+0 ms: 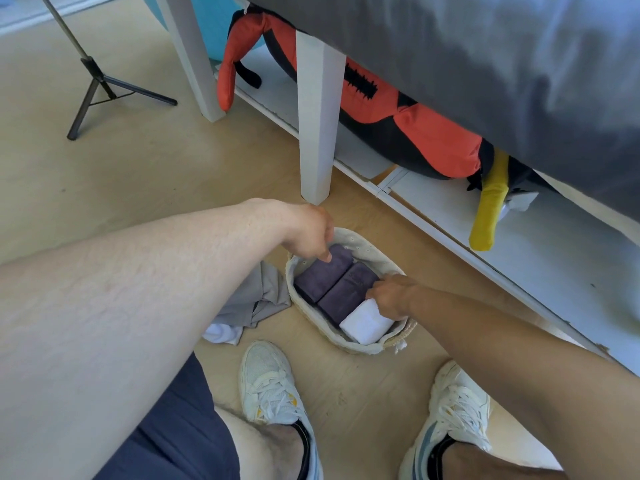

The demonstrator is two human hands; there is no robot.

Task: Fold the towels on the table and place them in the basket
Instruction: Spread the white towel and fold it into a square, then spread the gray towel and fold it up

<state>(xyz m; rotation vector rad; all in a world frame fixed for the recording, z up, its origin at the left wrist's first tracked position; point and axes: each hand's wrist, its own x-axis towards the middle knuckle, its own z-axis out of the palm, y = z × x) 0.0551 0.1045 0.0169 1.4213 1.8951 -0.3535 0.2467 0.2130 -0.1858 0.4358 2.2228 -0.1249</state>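
Inside the oval cream woven basket (349, 237), your left hand (308, 233) pinches a folded dark purple towel (322, 277) while your right hand (391, 296) grips the folded white towel (363, 323).

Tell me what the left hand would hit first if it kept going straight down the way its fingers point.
Most likely the dark folded towel at the far end of the basket. The left hand points down at it, fingertips apparently at its surface, though depth is unclear.

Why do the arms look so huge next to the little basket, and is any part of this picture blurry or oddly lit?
Head view: the wide-angle lens swells what is near, so the forearms dwarf the cream woven basket with its folded dark purple towels and white towel. The grey cloth-covered table edge at top right is smeared. The left hand is brightly lit, the right hand shaded.
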